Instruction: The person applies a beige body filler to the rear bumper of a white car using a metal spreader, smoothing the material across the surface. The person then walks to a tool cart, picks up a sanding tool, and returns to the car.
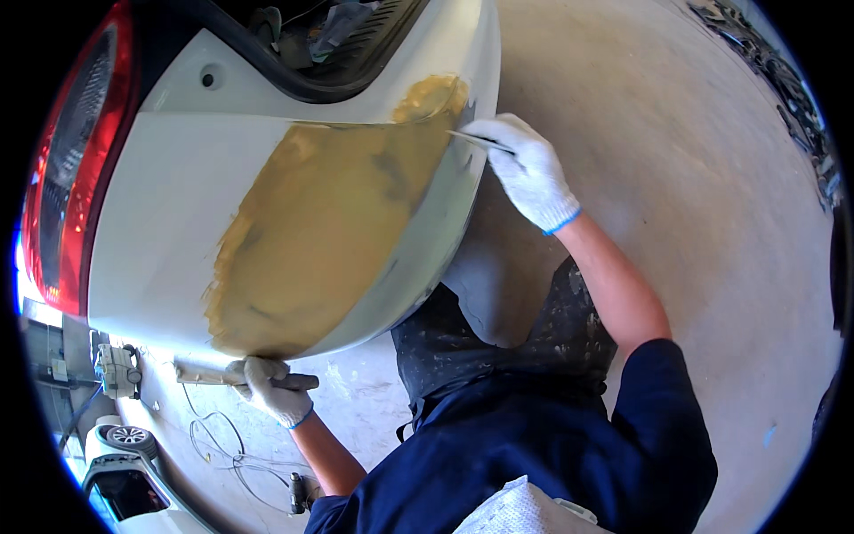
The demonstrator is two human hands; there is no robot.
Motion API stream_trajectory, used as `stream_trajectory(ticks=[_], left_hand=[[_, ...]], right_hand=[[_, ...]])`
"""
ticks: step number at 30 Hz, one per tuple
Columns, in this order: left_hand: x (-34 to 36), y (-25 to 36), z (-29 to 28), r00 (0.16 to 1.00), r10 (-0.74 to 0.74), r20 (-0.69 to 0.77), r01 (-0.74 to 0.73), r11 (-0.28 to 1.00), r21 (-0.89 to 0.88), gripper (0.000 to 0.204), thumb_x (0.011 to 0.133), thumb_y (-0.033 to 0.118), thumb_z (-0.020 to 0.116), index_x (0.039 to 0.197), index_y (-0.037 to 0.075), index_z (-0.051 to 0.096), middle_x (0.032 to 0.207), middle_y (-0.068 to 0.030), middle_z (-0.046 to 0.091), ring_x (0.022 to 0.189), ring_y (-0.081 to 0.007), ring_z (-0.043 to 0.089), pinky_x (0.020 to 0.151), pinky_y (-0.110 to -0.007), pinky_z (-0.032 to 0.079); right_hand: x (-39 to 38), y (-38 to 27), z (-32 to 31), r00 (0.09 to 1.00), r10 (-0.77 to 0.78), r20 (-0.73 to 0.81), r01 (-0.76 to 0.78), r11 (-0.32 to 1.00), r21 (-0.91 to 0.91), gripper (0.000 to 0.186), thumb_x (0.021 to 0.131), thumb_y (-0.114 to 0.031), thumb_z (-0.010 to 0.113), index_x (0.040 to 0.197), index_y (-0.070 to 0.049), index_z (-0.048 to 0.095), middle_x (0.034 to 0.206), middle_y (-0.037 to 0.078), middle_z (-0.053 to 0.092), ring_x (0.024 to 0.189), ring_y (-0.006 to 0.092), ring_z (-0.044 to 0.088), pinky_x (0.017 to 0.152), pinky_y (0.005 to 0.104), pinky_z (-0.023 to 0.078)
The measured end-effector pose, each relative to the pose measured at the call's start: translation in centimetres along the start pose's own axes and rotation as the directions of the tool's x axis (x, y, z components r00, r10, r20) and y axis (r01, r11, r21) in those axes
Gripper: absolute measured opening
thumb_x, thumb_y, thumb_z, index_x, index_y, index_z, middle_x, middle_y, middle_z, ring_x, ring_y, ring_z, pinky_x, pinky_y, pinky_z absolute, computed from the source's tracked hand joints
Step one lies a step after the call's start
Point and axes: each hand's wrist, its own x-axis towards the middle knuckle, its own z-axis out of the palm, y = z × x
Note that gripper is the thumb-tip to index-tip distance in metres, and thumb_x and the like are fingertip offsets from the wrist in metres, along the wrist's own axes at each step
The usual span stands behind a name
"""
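Note:
A broad patch of yellow-brown body filler (311,222) covers part of the white car panel (169,191). A smaller filler patch (427,98) lies just above its upper right end. My right hand (529,169), in a white knit glove, is closed on a thin flat spreader (485,141), seen nearly edge-on. The spreader's tip meets the right edge of the filler. Below the panel's lower edge, my gloved left hand (271,392) grips a long tool with a dark handle (298,381) and a pale, smeared far end (203,376); its exact kind is unclear.
A red tail light (76,169) borders the panel at left, and the open trunk (329,40) is above. Cables (236,458) and a dark power tool (298,492) lie on the concrete floor (623,116). Another white car (133,481) stands lower left. Dark parts (774,71) line the far right.

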Motion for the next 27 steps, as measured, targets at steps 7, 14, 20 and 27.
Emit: stream_trajectory(ticks=[7,14,20,27], left_hand=[[-5.7,0.8,8.4,0.639,-0.383,0.667,0.071,0.892,0.446,0.034,0.078,0.016,0.079,0.103,-0.004,0.068,0.083,-0.0074,0.073,0.076,-0.0109,0.066,0.071,-0.030,0.055],[-5.7,-0.5,10.6,0.720,-0.355,0.597,0.062,0.889,0.453,0.032,0.082,0.015,0.080,0.105,-0.004,0.068,0.092,-0.0094,0.075,0.084,-0.0107,0.067,0.076,-0.031,0.055],[-4.0,-0.2,6.8,0.863,-0.186,0.470,-0.112,0.837,0.536,0.025,0.079,0.011,0.079,0.099,-0.002,0.072,0.083,-0.0092,0.075,0.074,-0.0116,0.067,0.072,-0.031,0.055],[-4.1,0.9,7.4,0.848,-0.110,0.518,-0.245,0.785,0.569,0.026,0.077,0.012,0.080,0.097,-0.002,0.071,0.083,-0.0111,0.076,0.075,-0.0147,0.069,0.073,-0.032,0.055]], right_hand=[[-4.2,-9.8,-1.0,0.922,0.344,0.179,-0.387,0.806,0.447,0.028,0.096,-0.005,0.064,0.124,0.000,0.066,0.113,0.004,0.068,0.103,0.0106,0.061,0.094,0.0269,0.051],[-3.7,-9.8,-2.0,0.869,0.082,0.488,-0.103,0.995,0.015,0.030,0.094,-0.006,0.058,0.122,-0.005,0.068,0.112,0.017,0.067,0.107,0.0333,0.064,0.097,0.0394,0.051],[4.7,-0.3,-3.1,0.991,-0.069,0.111,0.122,0.791,-0.600,0.033,0.090,-0.009,0.053,0.118,-0.013,0.071,0.107,0.017,0.068,0.101,0.0390,0.063,0.088,0.0470,0.052],[10.5,2.9,-1.2,0.949,0.160,0.271,0.109,0.640,-0.761,0.036,0.088,-0.009,0.056,0.121,-0.013,0.069,0.111,0.016,0.067,0.104,0.0387,0.063,0.091,0.0459,0.052]])
